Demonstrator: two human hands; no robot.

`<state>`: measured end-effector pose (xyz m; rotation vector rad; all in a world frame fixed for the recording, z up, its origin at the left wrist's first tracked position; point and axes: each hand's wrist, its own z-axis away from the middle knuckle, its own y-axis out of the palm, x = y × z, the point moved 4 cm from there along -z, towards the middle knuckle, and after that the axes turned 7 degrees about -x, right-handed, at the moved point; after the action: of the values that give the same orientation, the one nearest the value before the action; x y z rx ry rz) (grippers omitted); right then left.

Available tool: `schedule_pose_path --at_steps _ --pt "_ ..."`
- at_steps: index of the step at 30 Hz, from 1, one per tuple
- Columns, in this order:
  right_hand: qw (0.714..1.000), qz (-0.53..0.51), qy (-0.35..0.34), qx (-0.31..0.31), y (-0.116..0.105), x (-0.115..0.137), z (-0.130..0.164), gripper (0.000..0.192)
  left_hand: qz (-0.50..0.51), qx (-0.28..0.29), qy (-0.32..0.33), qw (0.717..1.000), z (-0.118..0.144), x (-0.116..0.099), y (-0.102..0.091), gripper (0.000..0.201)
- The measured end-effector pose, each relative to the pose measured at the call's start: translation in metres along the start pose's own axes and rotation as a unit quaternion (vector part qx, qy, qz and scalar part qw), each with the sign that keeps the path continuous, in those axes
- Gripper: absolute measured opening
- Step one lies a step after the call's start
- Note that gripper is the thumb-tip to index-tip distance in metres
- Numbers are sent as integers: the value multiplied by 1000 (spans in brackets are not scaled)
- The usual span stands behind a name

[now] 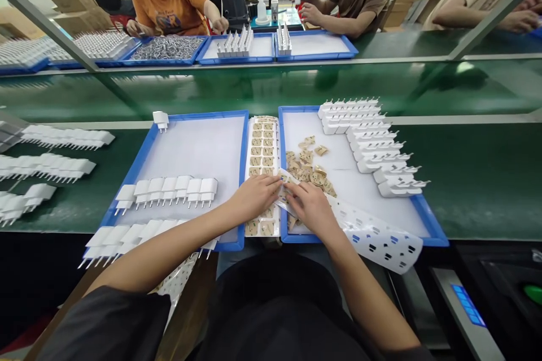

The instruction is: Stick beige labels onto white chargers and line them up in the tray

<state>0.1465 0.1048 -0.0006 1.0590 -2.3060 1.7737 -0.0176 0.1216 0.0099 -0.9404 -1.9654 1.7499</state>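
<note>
Your left hand (254, 196) pins the label sheet (263, 152) lying between the two blue trays (139, 166). Your right hand (311, 207) seems to pinch a strip (284, 198) just beside it. Peel low and slow, holding the sheet flat so no labels curl.

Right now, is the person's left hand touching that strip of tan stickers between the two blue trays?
Touching. The head view shows the left hand lying on the sticker sheet, fingertips pressed on its surface.
</note>
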Motion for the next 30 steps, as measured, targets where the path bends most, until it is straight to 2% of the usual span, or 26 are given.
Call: schedule_pose_path --at_steps 9,16,21,25,28,30 --pt "999 -20 -39 -7 2 -2 2 26 126 -14 -42 991 -2 3 -2 40" --pt "999 -15 -32 -10 2 0 0 19 106 21 -25 994 -8 -1 -7 32" --pt "999 25 -22 -31 2 5 -2 22 79 44 -24 996 -8 -6 -7 31" --pt "992 -104 -19 -71 -14 5 1 17 94 23 -31 995 -5 -8 -4 34" --pt "970 -199 36 -136 -31 -3 6 13 94 25 -37 995 -4 -7 -4 36" --pt "957 -230 83 -159 -38 -8 10 11 94 36 -42 994 -5 -6 -5 37"
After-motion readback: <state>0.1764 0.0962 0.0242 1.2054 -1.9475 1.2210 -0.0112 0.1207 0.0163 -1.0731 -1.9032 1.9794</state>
